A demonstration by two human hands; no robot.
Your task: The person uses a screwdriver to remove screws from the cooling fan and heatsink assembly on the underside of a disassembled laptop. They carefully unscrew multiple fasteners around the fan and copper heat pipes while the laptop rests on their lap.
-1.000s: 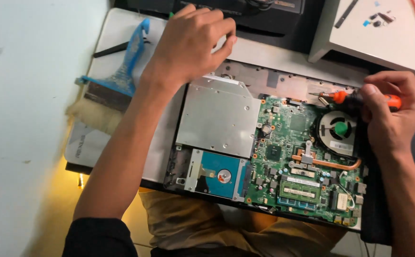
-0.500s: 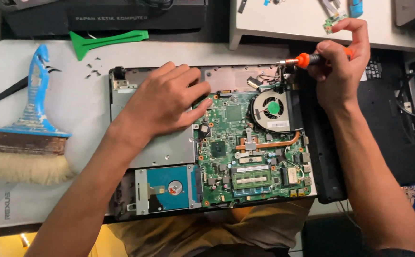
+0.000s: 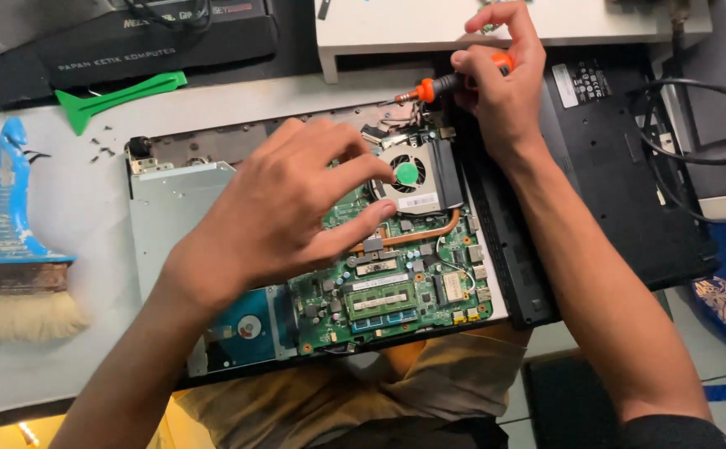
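Here the right hand [image 3: 504,91] has its grip closed round an orange-handled screwdriver [image 3: 450,81], tip down at the top edge of the opened laptop [image 3: 313,249] on the table [image 3: 80,199]; the left hand [image 3: 284,208] rests spread on the green motherboard [image 3: 396,283], its grip wide and holding nothing. A slipping tip could gouge the board or fan [image 3: 409,173]. Counted: one screwdriver, one fan, one blue-handled brush [image 3: 9,249], one green pry tool [image 3: 113,96], several loose screws [image 3: 101,145].

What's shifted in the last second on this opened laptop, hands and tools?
The left hand slid from the laptop's far edge onto the circuit board beside the fan. The right hand still grips the orange screwdriver, tip at the far edge. Brush and green pry tool lie untouched.
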